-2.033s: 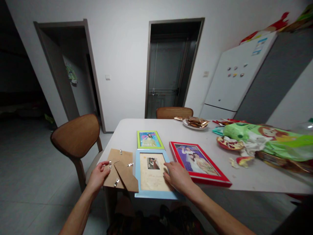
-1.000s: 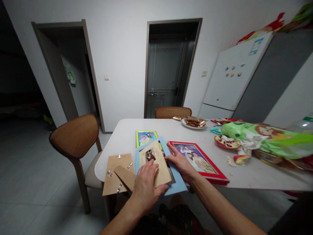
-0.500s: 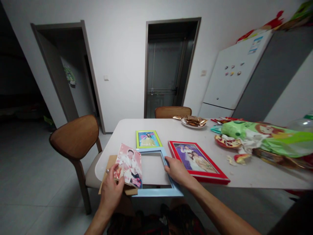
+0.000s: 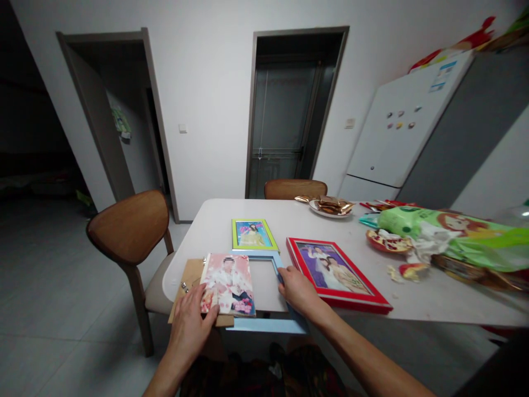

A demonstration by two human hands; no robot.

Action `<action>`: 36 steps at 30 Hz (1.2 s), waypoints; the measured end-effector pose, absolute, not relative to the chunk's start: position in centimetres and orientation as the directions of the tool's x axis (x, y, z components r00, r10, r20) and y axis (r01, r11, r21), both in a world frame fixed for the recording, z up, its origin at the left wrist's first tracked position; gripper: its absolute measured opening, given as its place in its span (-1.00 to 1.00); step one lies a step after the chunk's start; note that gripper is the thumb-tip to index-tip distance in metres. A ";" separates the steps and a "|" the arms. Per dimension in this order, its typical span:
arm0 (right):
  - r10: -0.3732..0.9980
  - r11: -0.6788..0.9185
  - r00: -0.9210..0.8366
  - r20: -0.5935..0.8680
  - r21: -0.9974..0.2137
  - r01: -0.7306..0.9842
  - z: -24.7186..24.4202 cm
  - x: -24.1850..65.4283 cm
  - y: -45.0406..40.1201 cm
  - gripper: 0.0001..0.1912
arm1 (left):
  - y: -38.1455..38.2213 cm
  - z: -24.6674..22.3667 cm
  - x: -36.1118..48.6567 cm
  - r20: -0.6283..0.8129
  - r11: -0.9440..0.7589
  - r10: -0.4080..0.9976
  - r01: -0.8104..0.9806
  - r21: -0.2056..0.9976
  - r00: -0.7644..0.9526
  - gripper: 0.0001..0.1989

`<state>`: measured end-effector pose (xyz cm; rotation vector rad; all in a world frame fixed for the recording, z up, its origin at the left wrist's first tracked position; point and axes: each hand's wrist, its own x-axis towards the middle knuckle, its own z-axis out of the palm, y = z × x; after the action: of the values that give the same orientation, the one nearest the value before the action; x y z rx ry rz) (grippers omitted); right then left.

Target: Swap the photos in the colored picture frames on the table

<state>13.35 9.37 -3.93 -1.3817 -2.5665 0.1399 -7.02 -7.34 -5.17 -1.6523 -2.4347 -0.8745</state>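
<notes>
My left hand point(image 4: 190, 314) grips a pink photo point(image 4: 230, 286) at its lower left, with the thumb at the near edge. The photo overlaps a brown backing board point(image 4: 188, 272) with metal clips and the left part of a light-blue picture frame point(image 4: 268, 326). My right hand point(image 4: 300, 289) is closed round the right side of this frame, whose near side juts past the table edge. Through the frame's opening the table top shows. Just right of my right hand lies a red-framed picture point(image 4: 336, 270). Beyond the blue frame is a smaller yellow-green framed picture point(image 4: 253, 234).
A plate point(image 4: 330, 214) of brown-gold packets stands at the back of the white table point(image 4: 219, 212). Opened pomegranate pieces point(image 4: 388, 241), crumpled tissue and a green plastic bag point(image 4: 475, 237) lie to the right. Wooden chairs point(image 4: 130, 226) stand left and behind.
The photo has been lowered from a tilt to nearly flat and shifted right, over the blue frame's left part. My left hand moved with it. My right hand keeps its hold on the frame.
</notes>
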 end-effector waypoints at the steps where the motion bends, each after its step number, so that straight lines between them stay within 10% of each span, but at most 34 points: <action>1: 0.817 0.576 -0.543 0.195 -0.216 0.788 -3.8 13.2 9.2 -0.64 | -7.3 -5.2 -7.1 0.364 0.267 0.829 0.872 0.410 -0.425 -0.58; 5: 0.794 0.587 -0.559 0.238 -0.536 0.606 -3.8 11.6 7.9 -0.55 | -7.1 -5.4 -6.8 0.395 0.246 0.828 0.892 0.380 -0.397 -0.54; 11: 0.835 0.070 -0.548 -0.046 -0.979 0.190 -5.1 7.2 6.7 -0.35 | -6.5 -5.2 -4.5 0.341 0.066 0.918 0.925 0.373 -0.203 -0.47; 17: 0.869 0.006 -0.481 0.114 -0.975 -0.221 -1.4 6.2 5.4 -0.30 | -4.8 -4.4 -3.5 0.484 -0.081 0.865 0.914 0.397 -0.133 -0.44; 21: 0.876 -0.011 -0.464 0.132 -0.956 -0.294 0.5 7.2 4.8 -0.38 | -3.9 -2.3 -3.5 0.594 -0.196 0.753 0.765 0.614 -0.284 -0.59; 26: 0.908 -0.209 -0.389 -0.152 -0.972 -0.106 -1.8 8.6 5.4 -0.52 | -3.5 -0.7 -1.8 0.393 -0.269 0.706 0.290 0.918 -0.589 -0.70; 30: 0.878 -0.305 -0.453 -0.157 -0.911 -0.276 -3.0 9.3 6.0 -0.61 | -3.1 -1.8 -0.1 0.187 -0.296 0.827 -0.127 0.947 -0.530 -0.63; 36: 0.940 -0.129 -0.332 -0.077 -0.982 -0.136 -2.1 11.4 8.4 -0.58 | -3.5 -4.0 -1.4 0.158 -0.189 0.823 0.000 0.982 -0.545 -0.48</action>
<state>11.41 8.44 -2.13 -0.9910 -1.2729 1.5996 -1.35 -3.48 -4.04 -1.4500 -2.2082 -2.6741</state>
